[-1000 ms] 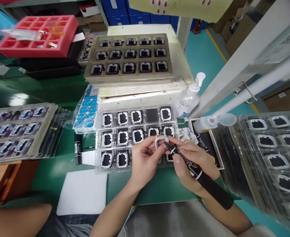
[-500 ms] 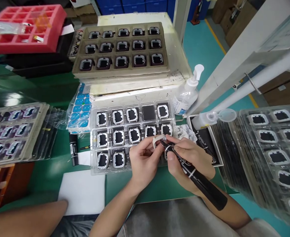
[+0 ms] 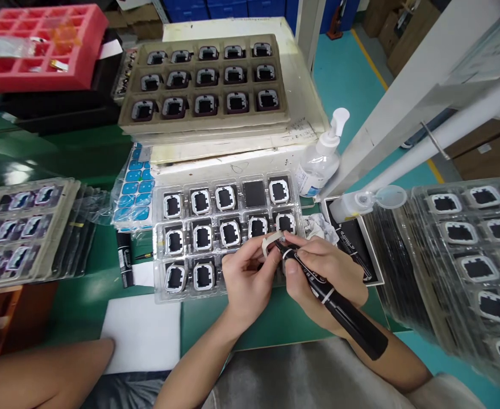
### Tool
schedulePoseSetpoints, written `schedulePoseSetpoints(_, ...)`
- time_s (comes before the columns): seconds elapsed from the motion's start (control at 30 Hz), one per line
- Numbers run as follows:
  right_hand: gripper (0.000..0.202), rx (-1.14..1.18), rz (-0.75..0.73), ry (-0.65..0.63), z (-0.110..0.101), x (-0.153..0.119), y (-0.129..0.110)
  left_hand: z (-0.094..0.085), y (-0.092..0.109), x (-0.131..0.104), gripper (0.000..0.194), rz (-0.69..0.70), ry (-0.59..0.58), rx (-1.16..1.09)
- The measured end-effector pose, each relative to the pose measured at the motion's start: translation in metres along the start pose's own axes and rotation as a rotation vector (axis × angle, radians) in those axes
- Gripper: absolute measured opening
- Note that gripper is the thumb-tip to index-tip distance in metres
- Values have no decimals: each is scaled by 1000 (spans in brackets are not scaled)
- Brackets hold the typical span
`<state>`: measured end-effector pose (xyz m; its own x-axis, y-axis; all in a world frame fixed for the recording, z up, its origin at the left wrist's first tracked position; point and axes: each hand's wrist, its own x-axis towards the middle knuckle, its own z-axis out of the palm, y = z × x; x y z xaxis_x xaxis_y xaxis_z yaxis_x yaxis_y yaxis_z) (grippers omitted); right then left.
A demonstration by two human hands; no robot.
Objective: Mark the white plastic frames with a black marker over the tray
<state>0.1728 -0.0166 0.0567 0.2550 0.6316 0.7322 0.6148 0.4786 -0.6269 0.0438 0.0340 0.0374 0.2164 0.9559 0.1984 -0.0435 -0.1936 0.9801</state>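
My left hand point(image 3: 249, 278) is closed on a small pale frame point(image 3: 269, 241), holding it above the near right part of a clear plastic tray point(image 3: 158, 267). A black marker pen point(image 3: 348, 318) lies slanted in my right hand point(image 3: 324, 272), its tip at the frame's inner edge. The right fingertips also reach the frame's far side. Under and beyond my hands, the tray's pockets hold several white-rimmed frames with black centres point(image 3: 203, 237). One pocket in the back row shows only a dark square point(image 3: 254, 193). My hands hide some of the front pockets.
A pump bottle point(image 3: 320, 162) and a clear bottle lying tilted point(image 3: 352, 205) are at the right, beside a tray stack point(image 3: 441, 272). Another marker point(image 3: 124, 258) and a white foam sheet point(image 3: 141, 335) lie left. Behind is a filled beige tray point(image 3: 126, 122). Another person's arm point(image 3: 41, 369) enters lower left.
The view has shifted slightly. My hands keep the same grip on the frame and the marker, whose tip remains at the frame. The other person's arm has moved a little.
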Motion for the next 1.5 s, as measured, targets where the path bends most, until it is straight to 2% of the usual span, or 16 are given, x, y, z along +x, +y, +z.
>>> schedulePoseSetpoints(0.1,17,-38,9,16,-1,-1,0,-1,-1,-2,19,23,-12,59)
schedulePoseSetpoints(0.3,13,-157,101,-196,-7,0,-3,-1,0,-3,14,44,6,107)
schedulePoseSetpoints(0.4,11,-113,42,-79,-3,-2,0,0,-1,-3,12,37,11,103)
schedulePoseSetpoints(0.5,19,-56,-30,23,2,-4,4,0,0,-3,10,28,11,117)
schedulePoseSetpoints(0.73,26,-25,-17,24,4,-3,4,-1,3,-3,14,8,41,168)
schedulePoseSetpoints(0.87,23,-34,-29,27,4,-3,4,-2,0,-4,18,-10,22,169)
schedulePoseSetpoints(1.13,22,-15,13,5,1,-5,4,-3,-3,-4,15,25,21,159)
schedulePoseSetpoints(1.3,25,45,57,-32,-3,-3,2,0,2,0,19,-60,44,108)
schedulePoseSetpoints(1.5,29,77,63,-54,-8,1,-1,1,9,4,16,-116,17,-5)
